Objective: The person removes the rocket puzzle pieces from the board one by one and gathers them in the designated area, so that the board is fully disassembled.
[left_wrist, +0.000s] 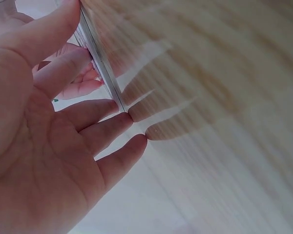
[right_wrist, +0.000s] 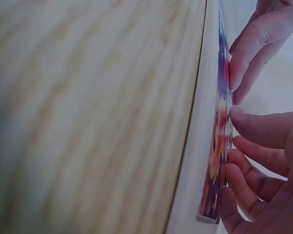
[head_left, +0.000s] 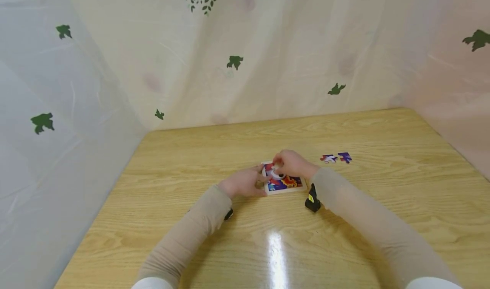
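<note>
A small jigsaw puzzle (head_left: 292, 183) with a colourful picture and a pale border lies flat on the wooden table. My left hand (head_left: 246, 182) rests at its left side, fingers mostly straight; in the left wrist view, the fingertips (left_wrist: 136, 142) touch the table and the board's edge (left_wrist: 107, 78). Over the upper part of the puzzle, my right hand (head_left: 292, 163) has its thumb and fingers bent together, pinching a puzzle piece at the picture's surface. The piece is mostly hidden by the fingers. From the right wrist, the thumb (right_wrist: 256, 127) meets the picture surface (right_wrist: 217, 156).
Two loose puzzle pieces, one red and white (head_left: 328, 158) and one purple (head_left: 345, 157), lie to the right beyond the right hand. A black wrist device (head_left: 312, 200) sits by the right sleeve. Behind the table hangs a pale curtain (head_left: 268, 89) with leaf shapes.
</note>
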Tool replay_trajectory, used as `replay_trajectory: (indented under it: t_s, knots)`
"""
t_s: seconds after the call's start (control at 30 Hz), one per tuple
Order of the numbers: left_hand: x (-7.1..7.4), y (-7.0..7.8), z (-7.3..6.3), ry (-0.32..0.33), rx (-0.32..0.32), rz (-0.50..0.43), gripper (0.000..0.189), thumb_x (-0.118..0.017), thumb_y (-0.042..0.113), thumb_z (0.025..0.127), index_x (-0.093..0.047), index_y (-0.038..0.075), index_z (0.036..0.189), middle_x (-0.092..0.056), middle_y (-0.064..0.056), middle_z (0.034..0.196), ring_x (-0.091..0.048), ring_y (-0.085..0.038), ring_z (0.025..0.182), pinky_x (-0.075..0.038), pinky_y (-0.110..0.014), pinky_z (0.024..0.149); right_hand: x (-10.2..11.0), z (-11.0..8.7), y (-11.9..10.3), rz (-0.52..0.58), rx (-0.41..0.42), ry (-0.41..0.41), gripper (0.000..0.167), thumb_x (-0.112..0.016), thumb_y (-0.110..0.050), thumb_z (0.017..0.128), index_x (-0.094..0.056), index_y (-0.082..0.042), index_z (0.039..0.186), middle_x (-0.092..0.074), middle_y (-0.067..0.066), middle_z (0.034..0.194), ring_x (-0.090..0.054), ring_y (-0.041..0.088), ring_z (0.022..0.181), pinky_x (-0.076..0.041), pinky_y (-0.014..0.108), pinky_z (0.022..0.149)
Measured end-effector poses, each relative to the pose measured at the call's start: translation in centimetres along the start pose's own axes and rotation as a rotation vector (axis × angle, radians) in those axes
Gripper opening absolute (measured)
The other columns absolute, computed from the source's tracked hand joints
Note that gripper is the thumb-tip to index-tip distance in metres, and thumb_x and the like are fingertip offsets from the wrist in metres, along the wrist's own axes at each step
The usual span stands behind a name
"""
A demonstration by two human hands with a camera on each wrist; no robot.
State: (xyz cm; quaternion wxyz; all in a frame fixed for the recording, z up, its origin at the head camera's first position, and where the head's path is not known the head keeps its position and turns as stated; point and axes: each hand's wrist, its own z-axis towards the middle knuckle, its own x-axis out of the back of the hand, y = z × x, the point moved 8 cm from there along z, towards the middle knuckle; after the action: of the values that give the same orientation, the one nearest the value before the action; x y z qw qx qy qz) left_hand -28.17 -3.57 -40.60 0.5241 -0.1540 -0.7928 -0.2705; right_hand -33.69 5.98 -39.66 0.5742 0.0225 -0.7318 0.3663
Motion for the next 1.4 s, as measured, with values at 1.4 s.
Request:
replay_trajectory:
  t_s: [1.4]
  knots:
    - [-0.03, 0.18, 0.00, 0.007, 0.004, 0.004, 0.052, -0.065, 0.032, 0.090, -0.051, 0.015, 0.137, -0.019, -0.020, 0.155, -0.033, -0.030, 0.139, -0.032, -0.036, 0.113, -0.47, 0.12, 0.02, 0.163, -0.012, 0.023, 0.032, -0.069, -0.005, 0.084, -0.059, 0.002, 0.113, -0.064, 0.010, 0.091, -0.059, 0.018, 0.078, -0.052, 0.028, 0.069]
